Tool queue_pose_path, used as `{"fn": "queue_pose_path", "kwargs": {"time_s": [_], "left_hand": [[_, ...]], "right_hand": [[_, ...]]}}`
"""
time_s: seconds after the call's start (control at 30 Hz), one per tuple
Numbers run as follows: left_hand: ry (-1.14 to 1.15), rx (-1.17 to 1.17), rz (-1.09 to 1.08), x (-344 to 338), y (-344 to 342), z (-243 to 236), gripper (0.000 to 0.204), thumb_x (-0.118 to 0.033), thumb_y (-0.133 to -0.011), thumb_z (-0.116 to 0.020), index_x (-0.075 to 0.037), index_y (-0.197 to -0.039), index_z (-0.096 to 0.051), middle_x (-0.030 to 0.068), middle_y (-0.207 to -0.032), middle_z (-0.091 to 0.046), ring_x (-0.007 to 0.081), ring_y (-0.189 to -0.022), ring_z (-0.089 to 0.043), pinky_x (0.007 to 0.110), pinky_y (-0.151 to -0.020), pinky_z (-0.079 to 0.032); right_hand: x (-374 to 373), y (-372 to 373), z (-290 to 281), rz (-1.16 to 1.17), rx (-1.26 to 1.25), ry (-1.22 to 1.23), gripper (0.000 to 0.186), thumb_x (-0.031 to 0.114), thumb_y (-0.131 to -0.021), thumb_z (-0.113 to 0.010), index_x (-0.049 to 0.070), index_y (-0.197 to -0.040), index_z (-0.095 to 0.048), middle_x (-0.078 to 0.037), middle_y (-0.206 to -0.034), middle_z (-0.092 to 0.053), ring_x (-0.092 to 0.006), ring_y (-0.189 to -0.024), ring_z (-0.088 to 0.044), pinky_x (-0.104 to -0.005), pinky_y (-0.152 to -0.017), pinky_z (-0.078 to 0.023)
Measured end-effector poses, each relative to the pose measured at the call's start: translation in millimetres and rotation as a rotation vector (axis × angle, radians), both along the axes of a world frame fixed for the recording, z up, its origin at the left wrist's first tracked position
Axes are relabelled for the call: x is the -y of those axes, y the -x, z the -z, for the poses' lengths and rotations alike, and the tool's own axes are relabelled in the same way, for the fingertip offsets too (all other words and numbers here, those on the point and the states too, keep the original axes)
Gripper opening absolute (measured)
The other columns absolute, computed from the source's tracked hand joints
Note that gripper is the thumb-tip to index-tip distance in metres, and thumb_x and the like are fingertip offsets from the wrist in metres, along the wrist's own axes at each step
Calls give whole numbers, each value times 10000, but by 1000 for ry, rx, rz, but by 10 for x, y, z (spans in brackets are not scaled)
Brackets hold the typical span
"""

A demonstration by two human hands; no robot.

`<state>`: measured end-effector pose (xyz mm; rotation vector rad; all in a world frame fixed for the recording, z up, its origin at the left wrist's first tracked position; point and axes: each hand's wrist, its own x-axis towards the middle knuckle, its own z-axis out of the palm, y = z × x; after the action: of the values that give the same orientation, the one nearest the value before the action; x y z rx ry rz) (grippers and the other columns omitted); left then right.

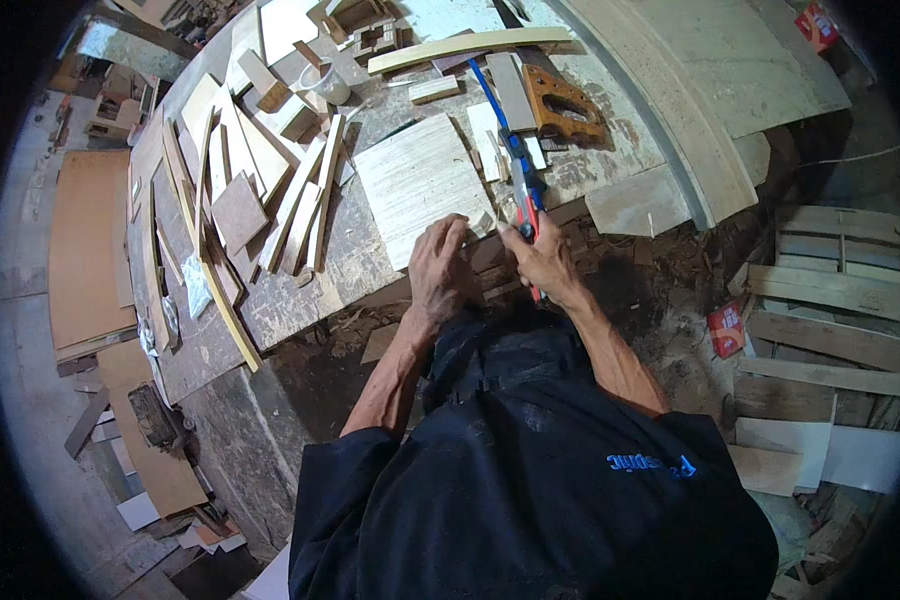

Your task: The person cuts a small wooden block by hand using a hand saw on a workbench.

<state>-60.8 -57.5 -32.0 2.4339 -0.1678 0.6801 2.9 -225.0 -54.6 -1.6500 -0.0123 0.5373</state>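
My left hand (440, 270) lies at the near corner of a pale, square grained board (420, 180), fingers curled and pressed together. A small wooden piece (482, 222) sits just right of its fingertips; what the fingers grip, if anything, is hidden. My right hand (548, 262) is closed around a tool with red handles (537, 294) and a grey metal head, its exact kind unclear. Beyond it a long blue bar tool (498, 105) stretches away across the bench, partly overlapping the red-handled tool. A saw with a wooden handle (566, 105) lies farther right.
Loose wood strips (295, 215) and offcuts crowd the bench's left side, around a white plastic cup (325, 82). A curved wooden strip (470, 46) lies at the back. A long metal-edged beam (660, 110) runs along the right. Stacked boards (825, 340) lie beyond the bench edge.
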Motion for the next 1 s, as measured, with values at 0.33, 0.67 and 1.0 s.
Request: {"fn": "queue_pose_path", "kwargs": {"time_s": [0.33, 0.67, 1.0], "left_hand": [[-219, -273, -19, -157, -123, 47, 507, 40, -691, -604, -57, -1187, -560, 117, -1057, -599, 330, -1009, -542, 416, -816, -434], [-266, -273, -55, -195, -174, 153, 550, -36, -612, -652, -82, -1150, -549, 102, -995, -531, 311, -980, -505, 410, -783, -408], [-286, -252, -20, -230, -193, 201, 440, -70, -667, -631, -69, -1100, -551, 108, -960, -519, 319, -932, -503, 416, -760, -411]], "right_hand": [[70, 252, -361, -227, 133, 368, 395, 353, -1020, -453, -33, -1014, -538, -293, -782, -622, -489, -756, -623, -537, -645, -464], [59, 270, -322, -297, 220, 387, 382, 311, -1021, -448, -61, -985, -527, -307, -737, -612, -483, -713, -629, -550, -603, -467], [-4, 429, 280, -278, 896, 581, 275, 244, -961, -538, -28, -928, -562, -256, -675, -608, -401, -623, -647, -473, -535, -504]]}}
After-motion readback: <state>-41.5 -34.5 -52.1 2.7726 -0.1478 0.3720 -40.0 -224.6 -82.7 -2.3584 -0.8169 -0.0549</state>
